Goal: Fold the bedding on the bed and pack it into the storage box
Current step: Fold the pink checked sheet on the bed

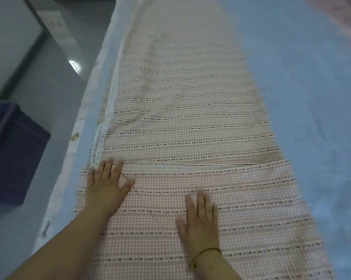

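Note:
A pink checked bedding sheet with rows of small dark bows lies folded into a long strip on the bed, running away from me. A cross fold line sits just beyond my fingers. My left hand lies flat with spread fingers on the strip's left edge. My right hand presses flat on the middle of the near part, a thin bracelet on its wrist. The dark purple storage box stands open on the floor to the left of the bed.
A light blue bed sheet covers the mattress to the right of the strip. A white dotted fabric edge runs along the bed's left side. Grey floor lies left of the bed, with a wall base beyond.

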Tool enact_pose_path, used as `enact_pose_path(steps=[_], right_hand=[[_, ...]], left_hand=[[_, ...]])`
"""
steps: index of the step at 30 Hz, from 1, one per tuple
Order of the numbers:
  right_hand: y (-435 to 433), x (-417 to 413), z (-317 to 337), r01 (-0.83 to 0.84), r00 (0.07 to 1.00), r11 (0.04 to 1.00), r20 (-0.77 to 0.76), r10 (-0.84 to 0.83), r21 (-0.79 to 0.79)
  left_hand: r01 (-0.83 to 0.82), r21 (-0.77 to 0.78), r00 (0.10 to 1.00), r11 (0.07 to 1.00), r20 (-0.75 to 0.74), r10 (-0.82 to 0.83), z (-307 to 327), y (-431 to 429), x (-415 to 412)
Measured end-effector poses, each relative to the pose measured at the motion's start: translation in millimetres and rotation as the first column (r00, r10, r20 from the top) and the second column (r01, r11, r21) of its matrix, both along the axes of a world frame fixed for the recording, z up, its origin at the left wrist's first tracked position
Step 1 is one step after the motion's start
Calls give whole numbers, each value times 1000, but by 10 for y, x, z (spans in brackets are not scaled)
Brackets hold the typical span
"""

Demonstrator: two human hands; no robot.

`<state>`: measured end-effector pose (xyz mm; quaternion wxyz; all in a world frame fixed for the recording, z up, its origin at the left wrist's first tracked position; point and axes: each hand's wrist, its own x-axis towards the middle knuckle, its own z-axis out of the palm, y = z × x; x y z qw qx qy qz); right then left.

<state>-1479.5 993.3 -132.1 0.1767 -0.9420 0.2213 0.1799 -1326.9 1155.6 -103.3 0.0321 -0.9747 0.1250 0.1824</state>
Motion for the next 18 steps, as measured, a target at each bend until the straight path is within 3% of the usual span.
enact_pose_path(steps=[2, 4, 9, 15, 18], right_hand=[[431, 208, 8, 6, 999, 1000, -47, -5, 13], [735, 499, 84, 123, 992, 992, -43, -122, 34], [1166, 1057, 67, 354, 916, 927, -154, -370, -125], [1486, 1293, 40, 400, 885, 903, -193, -425, -154], [1523, 1295, 20, 430, 888, 893, -118, -445, -131]], left_hand=[[29, -12, 1000, 999, -2, -29, -21, 337, 154], [53, -73, 998, 996, -40, -56, -55, 613, 302], [291, -180, 930, 940, -178, -322, -82, 1053, 758], [422, -284, 799, 861, -332, -502, -58, 1429, 1286], [396, -392, 801, 831, -296, -521, -18, 1432, 1435]])
